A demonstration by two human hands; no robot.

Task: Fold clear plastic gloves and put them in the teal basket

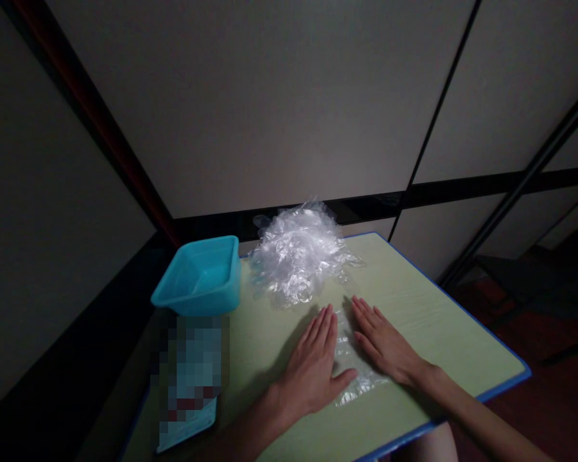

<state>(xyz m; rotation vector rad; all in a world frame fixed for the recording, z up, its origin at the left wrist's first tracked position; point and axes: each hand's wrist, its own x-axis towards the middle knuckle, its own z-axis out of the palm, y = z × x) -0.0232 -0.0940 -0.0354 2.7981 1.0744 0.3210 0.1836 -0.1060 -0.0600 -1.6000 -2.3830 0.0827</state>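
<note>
A thin clear plastic piece lies flat on the pale green table, partly covered by both hands. My left hand rests palm down on its left side, fingers stretched forward and thumb out to the right. On its right side lies my right hand, also palm down with the fingers extended. Neither hand grips anything. Beyond them, a heap of crumpled clear plastic sits near the table's back edge.
A blue plastic basin stands at the table's back left corner. In front of it is a light blue tray-like object, mostly blurred out. The table has a blue edge. Cabinet panels rise behind it.
</note>
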